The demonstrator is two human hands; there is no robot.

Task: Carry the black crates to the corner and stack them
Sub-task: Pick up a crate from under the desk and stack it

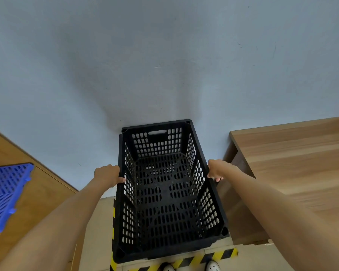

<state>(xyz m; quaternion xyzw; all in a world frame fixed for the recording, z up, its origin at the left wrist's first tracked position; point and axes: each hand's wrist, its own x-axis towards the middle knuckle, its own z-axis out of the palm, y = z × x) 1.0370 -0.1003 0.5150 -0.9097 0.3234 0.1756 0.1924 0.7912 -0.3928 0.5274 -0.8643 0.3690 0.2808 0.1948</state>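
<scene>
We face a pale grey wall [164, 55] above a tiled floor. Our left hand [108, 176] grips the left long rim of the black crate [170, 192], our right hand [216, 170] the right rim. The crate sits between two wooden units, over yellow-black hazard tape [196, 260]. A blue crate [4, 194] lies at left.

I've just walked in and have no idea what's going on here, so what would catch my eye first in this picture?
The big black crate in the middle, empty and full of slots, standing against the pale wall. The person's left hand and right hand grip its long rims on either side. Next, the blue crate on a wooden surface at the far left, and the yellow-and-black striped tape on the floor by the white shoes.
</scene>
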